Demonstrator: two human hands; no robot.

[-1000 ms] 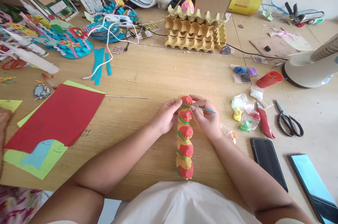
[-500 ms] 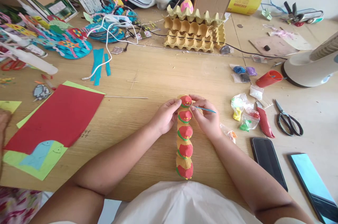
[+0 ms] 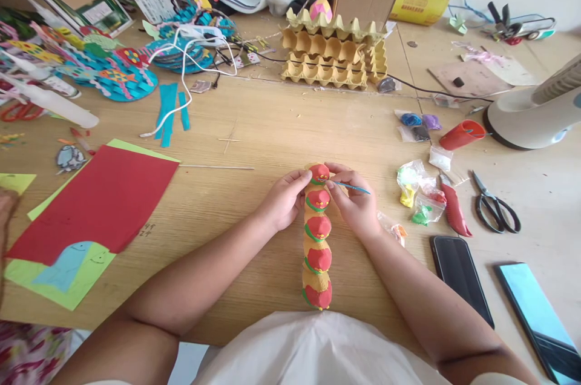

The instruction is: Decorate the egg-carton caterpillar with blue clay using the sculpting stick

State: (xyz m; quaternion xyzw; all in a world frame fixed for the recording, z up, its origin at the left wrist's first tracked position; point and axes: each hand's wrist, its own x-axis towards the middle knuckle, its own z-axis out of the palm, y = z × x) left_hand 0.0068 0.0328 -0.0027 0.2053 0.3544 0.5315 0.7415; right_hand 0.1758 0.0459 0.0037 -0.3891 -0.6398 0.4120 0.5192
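Observation:
A strip of egg carton [image 3: 318,244] runs lengthwise in front of me, its several bumps covered with red clay, green edging and small yellow dots. My left hand [image 3: 290,196] grips its far end from the left, thumb on the farthest bump. My right hand [image 3: 354,200] is closed at the right side of that same bump, with a thin blue clay tool [image 3: 354,187] between its fingers. The tool's tip is hidden by the fingertips. A small face-like pattern shows on the farthest bump.
To the right lie bagged coloured clay [image 3: 424,191], a red cutter [image 3: 455,206], scissors [image 3: 497,203] and two phones [image 3: 460,276]. Red paper [image 3: 100,203] lies left, by another person's hand [image 3: 6,209]. Egg cartons [image 3: 324,73] stand at the back; a red cup [image 3: 462,135] lies tipped over.
Both hands stay at the far end of the strip almost unmoved. The right hand and the blue tool have shifted very slightly.

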